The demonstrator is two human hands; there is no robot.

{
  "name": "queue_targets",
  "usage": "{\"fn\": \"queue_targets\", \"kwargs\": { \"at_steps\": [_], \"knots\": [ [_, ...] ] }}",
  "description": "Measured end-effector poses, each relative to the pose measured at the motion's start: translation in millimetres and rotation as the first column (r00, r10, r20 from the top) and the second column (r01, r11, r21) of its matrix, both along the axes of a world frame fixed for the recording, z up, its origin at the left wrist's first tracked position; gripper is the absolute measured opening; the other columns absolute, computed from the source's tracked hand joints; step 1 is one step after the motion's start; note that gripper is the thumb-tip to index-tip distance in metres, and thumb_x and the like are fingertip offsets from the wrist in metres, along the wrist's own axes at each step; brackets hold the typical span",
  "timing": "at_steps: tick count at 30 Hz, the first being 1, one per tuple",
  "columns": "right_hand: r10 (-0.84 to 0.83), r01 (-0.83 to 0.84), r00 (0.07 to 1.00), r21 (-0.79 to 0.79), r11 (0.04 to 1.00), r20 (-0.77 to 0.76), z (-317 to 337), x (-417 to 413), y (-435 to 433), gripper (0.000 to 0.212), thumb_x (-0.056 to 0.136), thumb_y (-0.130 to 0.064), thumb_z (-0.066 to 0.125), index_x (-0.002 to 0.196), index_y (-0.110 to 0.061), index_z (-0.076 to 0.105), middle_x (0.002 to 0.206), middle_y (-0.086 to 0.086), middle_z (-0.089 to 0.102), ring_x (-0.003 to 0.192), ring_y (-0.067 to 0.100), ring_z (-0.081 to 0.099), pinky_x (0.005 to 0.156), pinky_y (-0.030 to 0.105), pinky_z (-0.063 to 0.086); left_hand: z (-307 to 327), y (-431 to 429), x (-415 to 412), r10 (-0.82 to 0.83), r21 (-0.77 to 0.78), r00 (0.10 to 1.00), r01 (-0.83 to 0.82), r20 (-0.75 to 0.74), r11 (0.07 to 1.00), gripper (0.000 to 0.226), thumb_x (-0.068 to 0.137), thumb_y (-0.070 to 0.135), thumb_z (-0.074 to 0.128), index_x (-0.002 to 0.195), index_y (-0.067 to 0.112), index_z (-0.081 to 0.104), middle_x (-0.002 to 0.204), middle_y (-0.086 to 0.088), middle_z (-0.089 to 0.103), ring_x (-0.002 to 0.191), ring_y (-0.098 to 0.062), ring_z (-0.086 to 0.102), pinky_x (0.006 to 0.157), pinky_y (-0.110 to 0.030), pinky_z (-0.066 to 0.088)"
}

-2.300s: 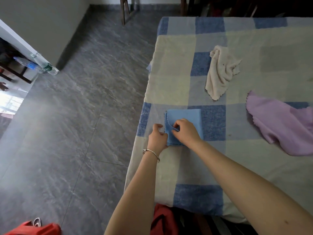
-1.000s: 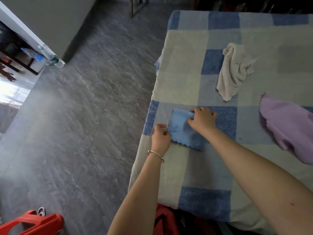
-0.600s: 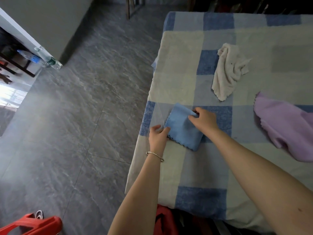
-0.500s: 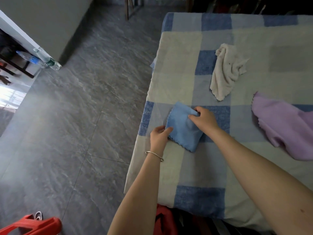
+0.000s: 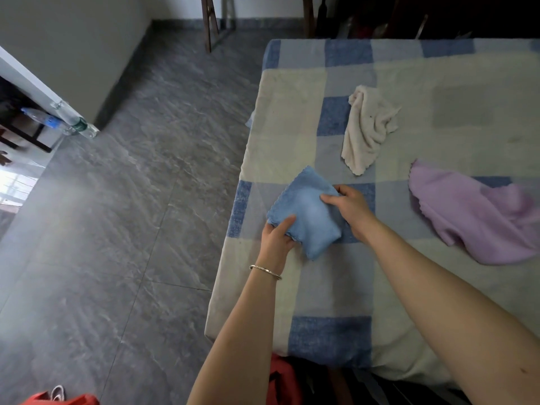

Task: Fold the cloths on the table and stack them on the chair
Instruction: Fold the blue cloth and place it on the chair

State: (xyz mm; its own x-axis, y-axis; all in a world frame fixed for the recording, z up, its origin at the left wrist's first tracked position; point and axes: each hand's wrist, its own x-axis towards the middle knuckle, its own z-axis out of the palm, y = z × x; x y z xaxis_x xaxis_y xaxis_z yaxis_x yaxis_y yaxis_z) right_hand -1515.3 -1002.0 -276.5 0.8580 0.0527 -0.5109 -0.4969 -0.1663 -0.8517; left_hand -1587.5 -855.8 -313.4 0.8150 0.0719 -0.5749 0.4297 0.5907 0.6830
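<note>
Both hands hold the folded blue cloth (image 5: 304, 211) near the table's (image 5: 292, 141) left edge; the left hand (image 5: 276, 236) pinches its near scalloped corner, thumb on top, while the right hand (image 5: 349, 201) grips the opposite side, fingers closed over it, likely to keep the folds together for lifting; beyond the blue cloth lie a crumpled cream cloth (image 5: 366, 133) and, to its right, a spread purple cloth (image 5: 473, 211), both unfolded; the destination chair is not identifiable

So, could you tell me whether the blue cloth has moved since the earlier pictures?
Yes. The blue cloth has turned from square-on to diagonal against the tablecloth's checks, one corner now pointing toward the cream cloth.
</note>
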Motion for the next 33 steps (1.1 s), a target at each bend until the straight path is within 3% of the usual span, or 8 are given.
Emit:
{"fn": "queue_targets", "kwargs": {
  "at_steps": [2,5,9,12,17,25,30,33],
  "knots": [
    [0.02,-0.019,1.0,-0.054,0.998,0.02,2,-5,-3,0.008,0.083,-0.014,0.064,0.077,-0.016,0.06,0.077,-0.001,0.06,0.068,0.012,0.054,0.058,0.02,0.04,0,-5,-4,-0.013,0.081,1.0,0.011,0.024,0.997,0.043,0.076,0.0,0.066,0.118,0.009,0.056,0.105,-0.006,0.069,0.097,-0.024,0.066,0.086,-0.039,0.053],
    [0.043,-0.034,0.997,-0.149,0.988,0.058,3,-12,-7,0.033,0.085,-0.018,0.062,0.059,-0.018,0.042,0.061,-0.002,0.042,0.057,0.01,0.037,0.047,0.018,0.027,4,-10,-9,0.053,0.17,0.998,-0.057,0.025,0.984,0.053,0.067,0.002,0.065,0.119,-0.001,0.054,0.105,-0.012,0.066,0.096,-0.028,0.064,0.085,-0.039,0.052],
    [0.061,-0.053,0.997,-0.14,0.989,0.055,5,-22,-16,0.037,0.084,-0.022,0.062,0.058,-0.02,0.035,0.062,0.0,0.035,0.059,0.011,0.031,0.054,0.027,0.019,11,-10,-13,0.143,0.239,0.99,-0.137,-0.009,0.961,0.021,0.08,-0.002,0.062,0.101,-0.001,0.062,0.095,-0.013,0.067,0.09,-0.029,0.065,0.081,-0.037,0.053],
    [0.078,-0.071,0.996,-0.118,0.99,0.052,12,-30,-21,0.024,0.084,-0.027,0.062,0.067,-0.017,0.048,0.069,0.003,0.042,0.064,0.013,0.037,0.059,0.029,0.024,21,-11,-18,0.167,0.257,0.986,-0.155,-0.024,0.954,0.005,0.085,0.003,0.06,0.089,0.003,0.062,0.088,-0.011,0.066,0.084,-0.026,0.064,0.074,-0.032,0.054],
    [0.081,-0.072,0.993,-0.096,0.993,0.089,20,-40,-28,0.023,0.089,-0.026,0.059,0.067,-0.019,0.059,0.069,-0.003,0.054,0.068,0.011,0.045,0.064,0.028,0.033,35,-15,-30,0.174,0.304,0.984,-0.173,0.022,0.937,0.01,0.091,0.013,0.056,0.086,0.008,0.062,0.092,-0.01,0.066,0.09,-0.028,0.065,0.085,-0.042,0.053],
    [0.194,-0.188,0.976,-0.064,0.98,0.104,34,-55,-24,0.018,0.088,-0.017,0.059,0.071,-0.016,0.054,0.072,0.004,0.053,0.07,0.017,0.048,0.058,0.027,0.037,52,-12,-57,0.206,0.433,0.977,-0.208,0.053,0.877,0.013,0.093,0.015,0.053,0.083,0.015,0.061,0.088,-0.006,0.065,0.09,-0.027,0.063,0.087,-0.044,0.051],
    [0.267,-0.27,0.961,0.024,0.963,0.074,44,-68,-8,0.018,0.089,-0.016,0.058,0.072,-0.016,0.054,0.071,0.004,0.054,0.064,0.014,0.049,0.057,0.024,0.04,62,3,-76,0.247,0.471,0.967,-0.249,0.069,0.846,0.008,0.093,0.013,0.051,0.095,0.013,0.059,0.085,0.001,0.063,0.08,-0.013,0.062,0.072,-0.025,0.052],
    [0.293,-0.296,0.953,0.025,0.955,0.079,49,-77,11,0.019,0.09,-0.022,0.058,0.073,-0.015,0.055,0.068,0.002,0.054,0.061,0.012,0.048,0.048,0.016,0.042,65,19,-87,0.282,0.502,0.958,-0.273,0.061,0.82,0.009,0.093,0.014,0.052,0.095,0.009,0.059,0.082,0.001,0.062,0.079,-0.015,0.061,0.07,-0.024,0.051]
  ]
}}
